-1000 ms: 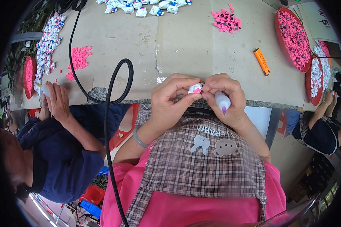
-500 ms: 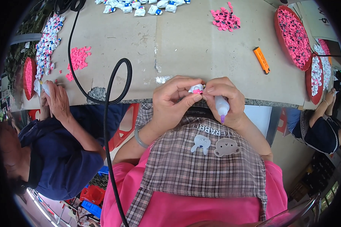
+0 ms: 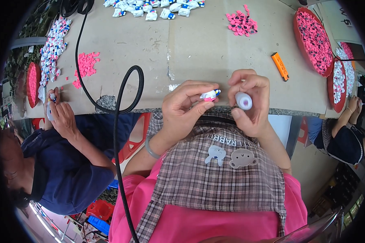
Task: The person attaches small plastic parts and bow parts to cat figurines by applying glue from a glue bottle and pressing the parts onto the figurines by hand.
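Between the thumb and fingers of my left hand (image 3: pixel 185 99) is a small white figurine (image 3: pixel 209 96) with pink and blue parts, held above the table's near edge. My right hand (image 3: pixel 253 103) is a short way to its right, apart from the figurine. A translucent squeeze bottle (image 3: pixel 243 101) with a purple tip is gripped in that hand, its tip turned toward the camera. Thumb and forefinger of the right hand are spread apart around the bottle.
White-and-blue figurines (image 3: pixel 151 15) lie at the far edge. Pink pieces sit in piles (image 3: pixel 86 65), (image 3: pixel 242 22) and a red tray (image 3: pixel 298 40). An orange lighter-like object (image 3: pixel 280 66) lies at right. A black cable (image 3: pixel 117 133) loops across the left. Co-workers (image 3: pixel 69 162) sit on both sides.
My right hand has moved away from the figurine to the right, and the bottle has swung so its tip faces up. The figurine is turned, showing its blue part.
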`<state>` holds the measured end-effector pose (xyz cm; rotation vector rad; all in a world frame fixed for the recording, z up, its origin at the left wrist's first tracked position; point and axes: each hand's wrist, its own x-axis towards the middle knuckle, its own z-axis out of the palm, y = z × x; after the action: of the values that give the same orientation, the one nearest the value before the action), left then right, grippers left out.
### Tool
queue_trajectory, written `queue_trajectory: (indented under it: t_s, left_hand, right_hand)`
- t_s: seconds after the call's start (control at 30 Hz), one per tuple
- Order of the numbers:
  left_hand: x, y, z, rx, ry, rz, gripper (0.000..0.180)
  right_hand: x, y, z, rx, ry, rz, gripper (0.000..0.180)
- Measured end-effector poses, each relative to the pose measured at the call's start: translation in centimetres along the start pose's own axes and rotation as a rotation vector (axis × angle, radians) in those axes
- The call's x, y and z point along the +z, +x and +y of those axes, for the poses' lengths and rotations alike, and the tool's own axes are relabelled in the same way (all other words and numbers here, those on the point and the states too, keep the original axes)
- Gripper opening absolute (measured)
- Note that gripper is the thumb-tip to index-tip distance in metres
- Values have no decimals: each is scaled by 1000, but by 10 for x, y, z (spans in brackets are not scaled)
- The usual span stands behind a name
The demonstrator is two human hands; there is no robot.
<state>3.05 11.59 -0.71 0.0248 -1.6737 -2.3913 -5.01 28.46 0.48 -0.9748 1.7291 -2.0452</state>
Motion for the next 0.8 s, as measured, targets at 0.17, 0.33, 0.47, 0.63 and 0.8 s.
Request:
queue_trajectory:
  t_s: [0.17,0.33,0.47,0.63,0.8]
  left_hand:
    - [-2,1,1,3,-16,5,29]
    - [-2,2,8,-196,-95,38,28]
    - [-4,4,4,-230,-226,-3,30]
    - [-4,5,3,-344,-280,6,30]
    - [-2,5,-2,-321,-283,79,28]
  right_hand:
    - [-16,-2,-6,114,-15,-59,40]
    - [-11,-4,-8,178,9,81,33]
    - [3,1,-5,314,-91,126,33]
    - [12,8,7,224,-166,100,21]
    - [13,10,12,3,-386,97,23]
